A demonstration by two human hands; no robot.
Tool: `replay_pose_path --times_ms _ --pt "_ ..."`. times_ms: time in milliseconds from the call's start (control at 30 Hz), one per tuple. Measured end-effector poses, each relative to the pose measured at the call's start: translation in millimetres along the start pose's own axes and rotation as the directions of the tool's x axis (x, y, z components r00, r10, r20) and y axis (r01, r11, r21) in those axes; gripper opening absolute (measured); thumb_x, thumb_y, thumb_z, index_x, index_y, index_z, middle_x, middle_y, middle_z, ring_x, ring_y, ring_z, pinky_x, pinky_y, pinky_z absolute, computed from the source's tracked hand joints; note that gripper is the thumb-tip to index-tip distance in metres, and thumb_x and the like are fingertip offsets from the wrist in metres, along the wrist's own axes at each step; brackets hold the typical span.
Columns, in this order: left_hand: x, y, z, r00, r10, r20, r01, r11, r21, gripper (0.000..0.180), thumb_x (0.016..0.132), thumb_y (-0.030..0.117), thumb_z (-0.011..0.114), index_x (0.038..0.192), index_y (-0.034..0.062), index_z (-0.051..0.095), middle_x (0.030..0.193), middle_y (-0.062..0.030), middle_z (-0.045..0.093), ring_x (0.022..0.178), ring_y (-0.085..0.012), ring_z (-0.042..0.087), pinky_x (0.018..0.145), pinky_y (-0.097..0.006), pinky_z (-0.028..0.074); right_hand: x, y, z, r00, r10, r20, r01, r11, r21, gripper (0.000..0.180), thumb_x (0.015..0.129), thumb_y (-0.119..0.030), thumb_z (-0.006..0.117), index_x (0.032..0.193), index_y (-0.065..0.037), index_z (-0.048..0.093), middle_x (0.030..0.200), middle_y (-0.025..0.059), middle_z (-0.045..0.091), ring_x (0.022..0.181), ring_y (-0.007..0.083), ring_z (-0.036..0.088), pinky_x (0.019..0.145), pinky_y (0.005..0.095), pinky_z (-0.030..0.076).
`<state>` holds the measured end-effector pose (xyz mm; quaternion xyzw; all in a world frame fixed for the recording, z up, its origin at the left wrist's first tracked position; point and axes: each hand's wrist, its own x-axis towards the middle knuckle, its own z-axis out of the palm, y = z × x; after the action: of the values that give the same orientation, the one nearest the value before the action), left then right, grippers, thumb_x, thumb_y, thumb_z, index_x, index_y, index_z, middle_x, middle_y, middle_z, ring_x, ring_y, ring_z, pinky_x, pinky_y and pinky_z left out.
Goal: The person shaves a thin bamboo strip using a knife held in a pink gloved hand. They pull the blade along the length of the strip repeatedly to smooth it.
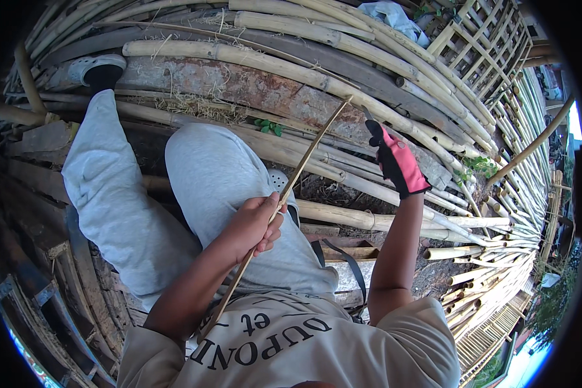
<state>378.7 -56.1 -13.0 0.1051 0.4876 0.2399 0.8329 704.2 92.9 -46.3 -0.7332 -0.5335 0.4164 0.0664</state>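
My bare left hand (pixel 262 223) is closed round a long, thin bamboo strip (pixel 313 147). The strip slants from beside my body, across my thigh, up to a tip beyond my knee. My right hand (pixel 399 161), in a pink and black glove, is stretched forward to the right of the strip's far end. Its fingers are curled, and a short, dark knife blade (pixel 367 112) appears to stick out past them; the handle is hidden in the glove. The blade and the strip look apart.
Long bamboo poles (pixel 239 57) lie in layers ahead and to the right. A reddish, worn plank (pixel 239 84) with dry shavings (pixel 204 108) lies among them. A woven bamboo lattice (pixel 475 48) stands at the far right. Wooden pieces (pixel 77 278) fill the left side.
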Motion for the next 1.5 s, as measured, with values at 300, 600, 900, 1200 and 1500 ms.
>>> replay_pose_path --times_ms 300,600,900,1200,1500 --pt "3.6 2.0 1.1 0.999 -0.032 0.004 0.032 0.999 -0.035 0.037 0.111 0.041 0.037 0.101 0.0074 0.049 0.055 0.0042 0.035 0.034 -0.0054 0.028 0.028 -0.022 0.024 -78.2 -38.0 129.4 0.753 -0.658 0.01 0.631 0.717 -0.297 0.05 0.095 -0.012 0.056 0.145 -0.016 0.052 0.077 0.0198 0.066 0.065 0.0385 0.064 0.058 0.042 0.05" --pt "5.9 2.2 -5.8 0.995 -0.103 -0.006 0.102 0.992 -0.077 0.036 0.111 0.04 0.032 0.092 0.012 0.044 0.055 0.0061 0.031 0.033 -0.0049 0.023 0.028 -0.022 0.021 -36.3 -35.1 151.7 0.646 -0.762 0.036 0.694 0.568 -0.442 0.012 0.078 -0.021 0.067 0.086 -0.012 0.066 0.071 0.0114 0.065 0.063 0.0346 0.065 0.055 0.0445 0.05" --pt "3.9 3.6 -8.9 0.997 -0.077 0.02 0.079 0.989 -0.125 0.035 0.111 0.04 0.032 0.092 0.013 0.045 0.055 0.0066 0.03 0.034 -0.0057 0.021 0.029 -0.023 0.019 -26.2 -31.8 151.1 0.681 -0.73 -0.052 0.663 0.645 -0.379 0.011 0.079 -0.022 0.064 0.078 -0.011 0.064 0.07 0.0114 0.064 0.068 0.0366 0.064 0.059 0.0457 0.05" --pt "12.9 1.6 -3.9 1.0 -0.015 0.026 0.018 0.989 -0.146 0.035 0.111 0.04 0.032 0.094 0.0128 0.045 0.054 0.0072 0.03 0.034 -0.0059 0.022 0.03 -0.023 0.019 -40.6 -53.5 141.9 0.736 -0.676 -0.024 0.58 0.649 -0.492 0.02 0.083 -0.028 0.062 0.07 -0.012 0.063 0.068 0.0128 0.065 0.065 0.0366 0.065 0.058 0.0458 0.05" --pt "5.5 -3.1 6.5 0.998 -0.047 -0.046 0.043 0.995 -0.087 0.037 0.111 0.041 0.032 0.093 0.012 0.045 0.055 0.0069 0.03 0.035 -0.006 0.022 0.031 -0.024 0.019 -26.9 -54.0 126.3 0.619 -0.778 0.111 0.644 0.421 -0.638 0.035 0.097 -0.036 0.055 0.074 -0.013 0.067 0.066 0.0143 0.065 0.062 0.037 0.065 0.055 0.0467 0.051"
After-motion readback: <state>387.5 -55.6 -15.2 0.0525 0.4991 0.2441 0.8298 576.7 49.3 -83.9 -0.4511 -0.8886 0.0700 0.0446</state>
